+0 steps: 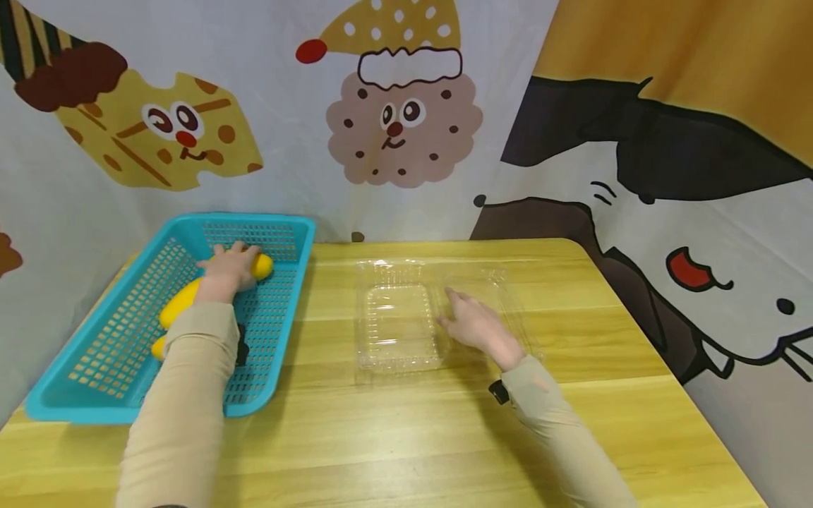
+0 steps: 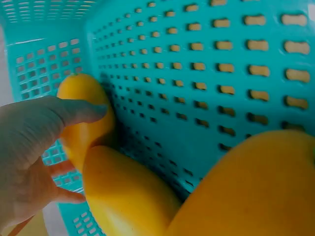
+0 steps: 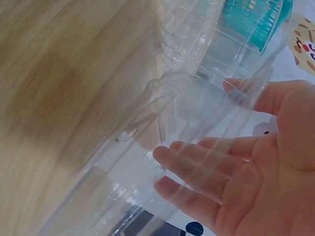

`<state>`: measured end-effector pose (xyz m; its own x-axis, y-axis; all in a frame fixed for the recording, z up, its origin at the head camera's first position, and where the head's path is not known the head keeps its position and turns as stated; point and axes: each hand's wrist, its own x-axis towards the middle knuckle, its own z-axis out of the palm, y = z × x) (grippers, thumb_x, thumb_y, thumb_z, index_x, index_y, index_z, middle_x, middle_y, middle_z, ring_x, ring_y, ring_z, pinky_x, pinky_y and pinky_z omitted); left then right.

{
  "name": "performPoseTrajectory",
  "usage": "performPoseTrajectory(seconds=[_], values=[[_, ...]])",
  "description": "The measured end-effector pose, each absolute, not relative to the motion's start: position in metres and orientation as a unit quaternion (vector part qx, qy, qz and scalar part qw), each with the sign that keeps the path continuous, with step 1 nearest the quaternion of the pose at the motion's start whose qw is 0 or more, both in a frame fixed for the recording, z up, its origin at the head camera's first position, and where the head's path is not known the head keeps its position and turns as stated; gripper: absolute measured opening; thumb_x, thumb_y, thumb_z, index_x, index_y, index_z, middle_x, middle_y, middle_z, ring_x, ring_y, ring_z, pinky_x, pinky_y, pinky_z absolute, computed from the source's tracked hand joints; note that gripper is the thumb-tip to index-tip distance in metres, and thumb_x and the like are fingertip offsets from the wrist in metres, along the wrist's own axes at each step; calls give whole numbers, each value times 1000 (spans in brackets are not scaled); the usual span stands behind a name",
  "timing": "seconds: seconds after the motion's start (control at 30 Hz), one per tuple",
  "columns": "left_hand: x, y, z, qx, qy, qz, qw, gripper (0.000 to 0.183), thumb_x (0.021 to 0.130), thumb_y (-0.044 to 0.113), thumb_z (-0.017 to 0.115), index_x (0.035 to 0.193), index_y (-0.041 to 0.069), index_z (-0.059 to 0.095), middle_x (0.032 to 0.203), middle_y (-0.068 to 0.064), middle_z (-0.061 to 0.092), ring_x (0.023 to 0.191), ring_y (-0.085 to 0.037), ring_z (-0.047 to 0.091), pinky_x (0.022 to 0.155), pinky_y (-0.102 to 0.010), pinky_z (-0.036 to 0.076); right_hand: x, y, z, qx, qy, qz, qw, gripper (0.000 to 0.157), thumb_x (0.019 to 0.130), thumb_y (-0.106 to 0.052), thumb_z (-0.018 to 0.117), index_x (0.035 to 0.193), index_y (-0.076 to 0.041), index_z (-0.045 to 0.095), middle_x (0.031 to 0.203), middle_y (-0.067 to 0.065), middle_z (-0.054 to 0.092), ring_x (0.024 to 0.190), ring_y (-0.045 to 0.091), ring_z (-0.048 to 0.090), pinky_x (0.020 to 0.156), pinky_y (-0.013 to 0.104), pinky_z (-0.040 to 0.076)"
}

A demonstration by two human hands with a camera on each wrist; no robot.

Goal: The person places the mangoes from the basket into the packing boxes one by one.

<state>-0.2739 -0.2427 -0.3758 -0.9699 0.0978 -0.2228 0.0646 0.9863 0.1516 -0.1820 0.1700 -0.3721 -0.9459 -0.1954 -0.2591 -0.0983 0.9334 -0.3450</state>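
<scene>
Hands (image 1: 227, 274) (image 1: 475, 326) spread, left on yellow fruit (image 2: 82, 88) — right palm (image 3: 273, 182) shows only in wrist view.

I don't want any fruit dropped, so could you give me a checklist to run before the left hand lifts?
1. Left hand at a fruit: ok, it lies over the far yellow fruit inside the basket.
2. Grip firm: cannot tell; the pictures don't show how hard it holds.
3. Far yellow fruit free of its neighbour: cannot tell; the middle yellow fruit overlaps it in the left wrist view.
4. Clear box open: ok, its two halves lie side by side on the table.
5. Right hand steadying the box: cannot tell; it is at the plastic, but contact is unclear.
</scene>
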Motion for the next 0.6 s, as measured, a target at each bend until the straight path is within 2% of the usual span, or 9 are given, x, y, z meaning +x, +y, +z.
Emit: performPoseTrajectory(seconds=[0.07,0.13,0.23,0.3,0.37,0.43,0.53,0.6], values=[[-275,-242,-379,40,992,62,101,57,85,7,53,139,3,34,138,-35,23,126,-68,12,90,-85,21,-183,171,-373,-70,971,-174,149,72,95,-34,54,151,-5,19,153,21,30,69,23,59,59,31,50],[-276,-242,-380,38,993,56,94,59,82,6,57,137,2,35,135,-37,23,125,-68,12,89,-85,22,-183,171,-374,-71,972,-174,142,72,95,-34,54,151,-5,20,152,21,32,75,21,60,66,32,52],[-275,-243,-381,44,992,51,104,63,78,7,60,135,-1,35,134,-38,26,123,-64,18,89,-82,27,-182,171,-374,-73,971,-183,137,72,95,-33,55,151,-4,20,151,22,32,84,25,62,72,37,55],[-275,-245,-382,53,991,51,114,64,76,7,62,134,-2,35,133,-38,30,121,-62,25,89,-81,31,-183,170,-374,-75,971,-182,133,71,95,-33,55,150,-3,21,151,23,33,86,24,61,71,36,54],[-274,-245,-383,61,989,51,123,64,76,8,62,134,-2,36,133,-36,36,119,-59,31,88,-78,34,-183,170,-373,-73,970,-186,137,72,95,-33,55,150,-2,21,151,23,32,78,21,61,63,33,53],[-275,-246,-384,68,988,48,127,64,76,6,63,134,-2,36,131,-35,39,118,-59,34,87,-76,37,-183,170,-373,-70,968,-194,142,72,95,-32,55,150,-2,20,152,23,31,62,18,55,54,30,48],[-275,-247,-385,72,988,40,132,69,74,1,66,136,-1,35,131,-35,39,116,-59,34,84,-72,40,-183,170,-373,-69,967,-200,144,72,95,-31,56,150,-2,20,152,24,30,52,15,49,52,29,47],[-275,-248,-385,75,987,37,135,72,73,0,68,136,-1,34,131,-36,38,114,-61,34,82,-69,42,-183,170,-373,-72,968,-198,140,72,95,-31,56,150,-2,21,151,24,31,55,16,51,56,31,49]])
